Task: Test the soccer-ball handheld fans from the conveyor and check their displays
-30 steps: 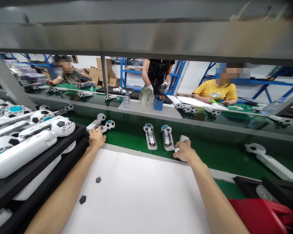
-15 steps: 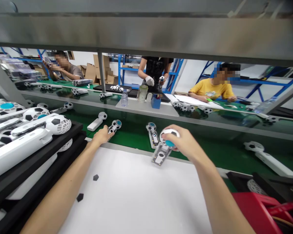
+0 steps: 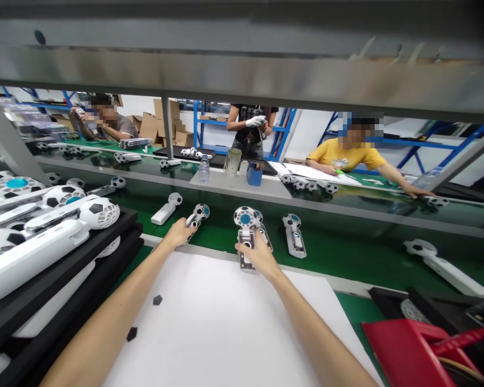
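Note:
My left hand (image 3: 179, 233) is closed around the handle end of a soccer-ball handheld fan (image 3: 202, 211) over the green belt. In my right hand (image 3: 260, 253), a second fan (image 3: 245, 217) is gripped by its handle, its teal-centred ball head pointing away from me and the handle's inner parts exposed. Partly hidden behind that hand lies another fan (image 3: 265, 234). To its right an open-handled fan (image 3: 294, 236) rests on the belt. Left of my left hand lies a fan with a closed white handle (image 3: 165, 210).
White paper (image 3: 226, 322) covers the bench before me, with two black pentagons (image 3: 157, 300) on it. Black trays (image 3: 116, 231) stacked with fans stand left. A red tool (image 3: 411, 349) sits right. A metal beam (image 3: 226, 67) crosses overhead. Co-workers sit and stand opposite.
My right hand has moved left and now grips its fan by the handle instead of the ball head, which has swung away from me. A fan to its right has come into view.

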Demonstrator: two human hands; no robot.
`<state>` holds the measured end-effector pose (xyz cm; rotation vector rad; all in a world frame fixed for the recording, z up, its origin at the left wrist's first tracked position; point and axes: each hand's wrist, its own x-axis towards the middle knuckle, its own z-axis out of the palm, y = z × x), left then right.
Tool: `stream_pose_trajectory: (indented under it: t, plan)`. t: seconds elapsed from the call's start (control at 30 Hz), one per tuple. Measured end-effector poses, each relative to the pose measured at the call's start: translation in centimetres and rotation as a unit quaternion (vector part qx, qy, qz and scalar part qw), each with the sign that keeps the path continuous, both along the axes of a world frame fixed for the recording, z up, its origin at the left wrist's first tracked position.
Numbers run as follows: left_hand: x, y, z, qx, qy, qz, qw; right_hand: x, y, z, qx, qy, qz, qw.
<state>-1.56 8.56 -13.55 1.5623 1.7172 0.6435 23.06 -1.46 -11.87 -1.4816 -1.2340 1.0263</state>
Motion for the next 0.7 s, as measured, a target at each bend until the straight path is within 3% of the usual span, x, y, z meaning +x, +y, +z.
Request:
stream_pose_trajectory:
  t: [0.1, 0.23, 0.37, 0.47, 0.7]
  plan:
    - [0.7, -0.7, 1.4, -0.007, -0.138, -0.004, 0.99, -0.5, 0.3, -1.4, -0.049, 0.068, 0.014, 0.996]
    - [1.6, -2.3, 4.6, 0.012, -0.313, -0.026, 0.949, -0.4, 0.4, -0.8, -0.1, 0.173, 0.029, 0.979]
    - [2.0, -4.6, 8.2, 0.03, -0.437, -0.057, 0.897, 0.4, 0.1, 1.5, -0.076, 0.263, 0.032, 0.961]
    - [2.1, -6.6, 10.3, 0.024, -0.481, -0.091, 0.872, 0.8, -0.3, 3.6, -0.05, 0.322, 0.055, 0.944]
    - [2.7, -10.4, 13.5, 0.002, -0.527, -0.182, 0.83, 0.3, -2.8, 7.8, -0.008, 0.376, 0.105, 0.921]
